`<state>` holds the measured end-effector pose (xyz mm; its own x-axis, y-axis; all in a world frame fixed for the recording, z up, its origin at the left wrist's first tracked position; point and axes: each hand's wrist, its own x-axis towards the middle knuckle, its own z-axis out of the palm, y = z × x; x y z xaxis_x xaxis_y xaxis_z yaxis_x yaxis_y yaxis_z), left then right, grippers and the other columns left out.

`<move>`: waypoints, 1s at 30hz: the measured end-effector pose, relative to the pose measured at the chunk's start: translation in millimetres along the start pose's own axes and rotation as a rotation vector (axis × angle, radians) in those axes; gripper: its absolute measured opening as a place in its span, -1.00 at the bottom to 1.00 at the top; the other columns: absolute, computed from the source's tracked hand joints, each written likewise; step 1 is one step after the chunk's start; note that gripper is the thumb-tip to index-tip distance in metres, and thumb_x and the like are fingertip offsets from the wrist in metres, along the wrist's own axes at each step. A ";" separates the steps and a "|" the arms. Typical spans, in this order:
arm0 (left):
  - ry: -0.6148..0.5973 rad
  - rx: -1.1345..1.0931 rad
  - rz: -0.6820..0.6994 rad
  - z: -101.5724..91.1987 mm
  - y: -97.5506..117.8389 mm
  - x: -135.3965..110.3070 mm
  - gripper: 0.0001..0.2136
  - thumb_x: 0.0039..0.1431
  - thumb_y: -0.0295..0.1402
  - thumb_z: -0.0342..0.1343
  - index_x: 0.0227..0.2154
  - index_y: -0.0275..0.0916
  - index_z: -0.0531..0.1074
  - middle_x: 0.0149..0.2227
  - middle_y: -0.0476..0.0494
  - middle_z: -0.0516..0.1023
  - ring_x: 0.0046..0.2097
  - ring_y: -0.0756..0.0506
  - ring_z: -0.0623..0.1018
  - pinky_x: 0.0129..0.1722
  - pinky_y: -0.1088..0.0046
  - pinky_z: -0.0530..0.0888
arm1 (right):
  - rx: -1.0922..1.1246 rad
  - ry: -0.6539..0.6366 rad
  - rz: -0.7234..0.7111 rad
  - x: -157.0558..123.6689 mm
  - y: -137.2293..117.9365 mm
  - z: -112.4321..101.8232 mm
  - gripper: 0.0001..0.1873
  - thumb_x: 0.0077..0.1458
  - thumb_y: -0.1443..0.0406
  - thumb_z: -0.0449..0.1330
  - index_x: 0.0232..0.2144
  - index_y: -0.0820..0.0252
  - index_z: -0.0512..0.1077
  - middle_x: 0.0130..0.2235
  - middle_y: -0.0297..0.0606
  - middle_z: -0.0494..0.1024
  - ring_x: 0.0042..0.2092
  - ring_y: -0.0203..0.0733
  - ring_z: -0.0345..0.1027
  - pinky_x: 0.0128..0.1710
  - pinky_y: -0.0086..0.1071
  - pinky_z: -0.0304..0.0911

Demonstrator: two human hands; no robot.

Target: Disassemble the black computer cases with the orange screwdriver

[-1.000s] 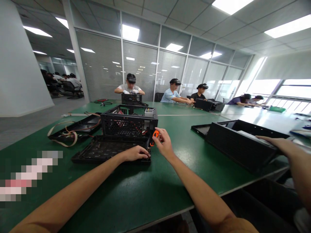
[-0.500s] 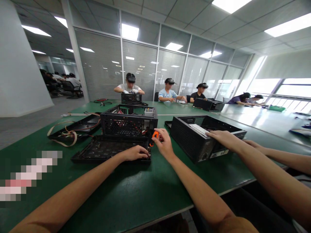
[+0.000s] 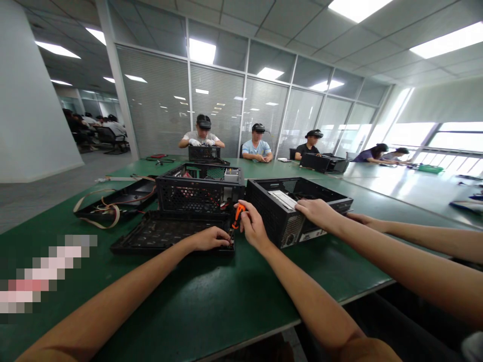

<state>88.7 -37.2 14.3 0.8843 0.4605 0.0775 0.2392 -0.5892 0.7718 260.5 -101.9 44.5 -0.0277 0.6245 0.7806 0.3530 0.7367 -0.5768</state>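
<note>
My right hand is closed round an orange-handled screwdriver, its tip pointing down at the near right corner of a flat black perforated panel. My left hand rests on that same corner with fingers curled, pinching something I cannot make out. Just behind the panel stands an open black mesh computer case with red wires and a green board inside.
A co-worker's hands on my right hold a second black case close to my right hand. A black tray with tan ribbon cable lies at the left. Several people sit at the far side of the green table.
The co-worker has slid the second black case leftward across the table until it stands next to my right hand. My hands stayed at the panel corner; the screwdriver tilted a little more upright.
</note>
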 end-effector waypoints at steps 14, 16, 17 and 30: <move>-0.002 -0.026 -0.003 -0.9 -2.3 0.4 -0.78 0.03 -0.28 0.08 -0.31 -0.30 0.49 -0.33 -0.07 0.53 -0.28 -0.01 0.45 -0.19 0.54 0.31 | -0.208 0.128 -0.051 1.8 -7.4 -1.5 -0.68 0.09 0.30 0.02 -0.06 0.12 0.29 -0.13 -0.18 0.24 -0.17 -0.23 0.23 -0.23 -0.35 0.25; -0.004 -0.025 0.005 -1.2 -2.0 0.4 -0.79 0.02 -0.29 0.09 -0.32 -0.30 0.49 -0.33 -0.07 0.53 -0.27 -0.01 0.45 -0.18 0.54 0.31 | -0.206 0.118 -0.050 1.5 -5.3 -0.1 -0.66 0.09 0.30 0.01 -0.05 0.12 0.28 -0.12 -0.19 0.22 -0.22 -0.29 0.24 -0.28 -0.40 0.26; -0.003 -0.023 0.009 -1.3 -2.1 0.4 -0.79 0.02 -0.30 0.09 -0.32 -0.30 0.50 -0.33 -0.07 0.54 -0.27 -0.01 0.45 -0.18 0.54 0.31 | -0.202 0.110 -0.052 1.6 -4.5 0.2 -0.66 0.09 0.30 0.01 -0.04 0.12 0.28 -0.12 -0.19 0.22 -0.25 -0.31 0.24 -0.29 -0.42 0.26; 0.036 0.026 0.006 0.1 -5.5 1.1 -0.76 -0.02 -0.27 0.12 -0.31 -0.30 0.51 -0.30 -0.11 0.55 -0.26 -0.02 0.48 -0.20 0.54 0.34 | -0.107 0.153 -0.004 1.3 6.2 3.3 -0.68 0.02 0.30 0.08 -0.12 0.14 0.22 -0.12 -0.21 0.26 -0.46 -0.44 0.18 -0.53 -0.52 0.18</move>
<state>88.4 -33.5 10.1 0.8708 0.4802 0.1054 0.2443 -0.6087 0.7549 259.6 -95.6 41.2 0.1100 0.5686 0.8153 0.4510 0.7024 -0.5507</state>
